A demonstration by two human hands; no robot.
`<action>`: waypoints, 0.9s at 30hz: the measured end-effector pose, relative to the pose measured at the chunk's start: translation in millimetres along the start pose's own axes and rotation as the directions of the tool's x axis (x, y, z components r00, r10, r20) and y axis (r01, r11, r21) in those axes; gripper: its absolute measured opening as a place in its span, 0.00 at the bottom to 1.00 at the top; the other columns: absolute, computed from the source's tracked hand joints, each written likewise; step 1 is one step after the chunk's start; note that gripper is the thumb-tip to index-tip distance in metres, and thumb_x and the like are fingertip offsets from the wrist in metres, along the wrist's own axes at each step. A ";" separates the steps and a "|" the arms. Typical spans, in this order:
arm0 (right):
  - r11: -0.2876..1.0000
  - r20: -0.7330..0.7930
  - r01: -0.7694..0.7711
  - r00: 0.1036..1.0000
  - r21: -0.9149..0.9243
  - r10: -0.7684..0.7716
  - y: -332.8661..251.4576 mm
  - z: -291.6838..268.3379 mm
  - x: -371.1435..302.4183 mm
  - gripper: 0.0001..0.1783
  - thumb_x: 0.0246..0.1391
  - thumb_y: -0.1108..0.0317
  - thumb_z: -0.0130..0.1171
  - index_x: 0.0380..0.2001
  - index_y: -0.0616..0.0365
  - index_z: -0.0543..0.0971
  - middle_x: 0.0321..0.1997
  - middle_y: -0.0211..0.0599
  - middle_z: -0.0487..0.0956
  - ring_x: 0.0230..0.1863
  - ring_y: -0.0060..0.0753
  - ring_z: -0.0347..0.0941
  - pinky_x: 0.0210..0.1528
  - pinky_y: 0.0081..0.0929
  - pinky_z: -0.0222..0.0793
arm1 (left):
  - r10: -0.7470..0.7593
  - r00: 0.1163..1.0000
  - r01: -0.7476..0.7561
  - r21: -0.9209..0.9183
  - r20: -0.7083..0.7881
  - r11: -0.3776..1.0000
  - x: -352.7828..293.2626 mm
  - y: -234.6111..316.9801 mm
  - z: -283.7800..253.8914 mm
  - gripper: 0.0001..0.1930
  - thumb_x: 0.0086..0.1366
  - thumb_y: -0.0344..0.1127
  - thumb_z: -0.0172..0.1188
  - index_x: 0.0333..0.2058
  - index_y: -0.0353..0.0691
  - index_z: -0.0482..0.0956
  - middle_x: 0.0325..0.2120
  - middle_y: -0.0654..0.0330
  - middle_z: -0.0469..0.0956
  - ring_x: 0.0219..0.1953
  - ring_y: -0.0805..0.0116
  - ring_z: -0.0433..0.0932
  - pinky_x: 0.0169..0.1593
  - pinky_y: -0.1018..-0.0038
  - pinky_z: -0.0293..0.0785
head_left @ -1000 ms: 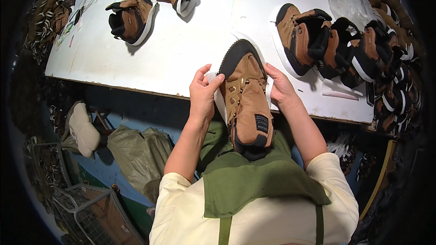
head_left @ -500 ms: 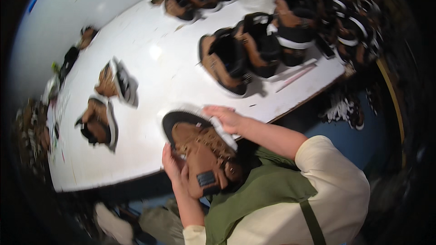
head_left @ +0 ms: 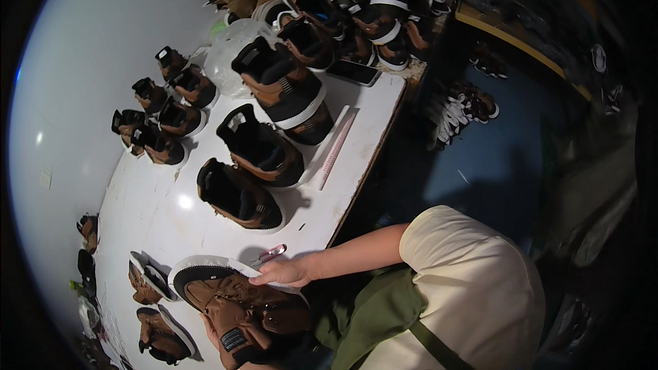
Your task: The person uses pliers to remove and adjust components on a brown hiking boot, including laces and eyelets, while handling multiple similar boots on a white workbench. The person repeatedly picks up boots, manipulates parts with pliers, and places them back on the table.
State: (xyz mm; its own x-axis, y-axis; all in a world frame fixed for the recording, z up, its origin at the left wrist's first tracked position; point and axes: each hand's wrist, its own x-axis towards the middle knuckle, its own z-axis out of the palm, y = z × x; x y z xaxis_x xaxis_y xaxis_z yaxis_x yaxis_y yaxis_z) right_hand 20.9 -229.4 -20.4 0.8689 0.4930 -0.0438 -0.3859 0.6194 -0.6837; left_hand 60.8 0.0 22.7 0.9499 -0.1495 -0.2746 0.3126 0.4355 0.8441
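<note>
Hands grip a brown shoe with black toe trim and white rim.

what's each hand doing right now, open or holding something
Left hand: against the brown shoe, mostly hidden behind it; open or closed cannot be told.
Right hand: closed on the same shoe's white edge.

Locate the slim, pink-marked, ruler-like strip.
In the head view, the slim, pink-marked strip lies on the white tabletop, right of the standing brown-and-black shoes, between a plain white strip and the tabletop's right edge.
</note>
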 end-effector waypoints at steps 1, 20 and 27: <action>1.000 -0.048 0.013 0.999 -0.025 -0.014 1.3 0.5 0.5 0.24 0.64 0.60 0.51 0.57 0.65 0.67 0.58 0.36 0.71 0.58 0.25 0.64 0.62 0.26 0.57 | 0.047 0.998 -0.045 0.046 -0.047 0.998 3.4 -5.2 11.7 0.31 0.67 0.57 0.44 0.59 0.41 0.65 0.56 0.53 0.69 0.56 0.54 0.69 0.55 0.56 0.69; 0.761 -0.204 -0.015 0.967 -0.649 -0.155 26.9 -18.0 51.8 0.23 0.61 0.51 0.49 0.43 0.63 0.75 0.42 0.43 0.77 0.45 0.34 0.70 0.46 0.33 0.64 | 0.268 0.963 -0.243 0.462 0.012 0.853 31.3 -80.9 67.3 0.32 0.67 0.58 0.44 0.60 0.40 0.64 0.56 0.52 0.69 0.56 0.55 0.69 0.56 0.58 0.68; 0.558 -0.100 0.126 0.929 -0.820 -0.357 38.0 -33.8 28.5 0.22 0.58 0.60 0.49 0.51 0.64 0.70 0.32 0.46 0.78 0.38 0.42 0.76 0.41 0.37 0.70 | 0.288 0.957 -0.264 0.488 0.028 0.832 34.1 -82.1 62.7 0.32 0.66 0.58 0.44 0.60 0.40 0.63 0.56 0.52 0.69 0.56 0.55 0.69 0.56 0.58 0.68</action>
State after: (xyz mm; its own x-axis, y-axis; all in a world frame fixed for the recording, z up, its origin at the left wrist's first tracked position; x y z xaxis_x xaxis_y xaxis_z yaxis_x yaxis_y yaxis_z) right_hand 41.4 -212.5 -72.3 0.9757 0.1759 0.1308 0.1487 -0.0931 -0.9845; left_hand 67.2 -96.5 -27.1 0.9991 -0.0429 -0.0071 0.0058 -0.0308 0.9995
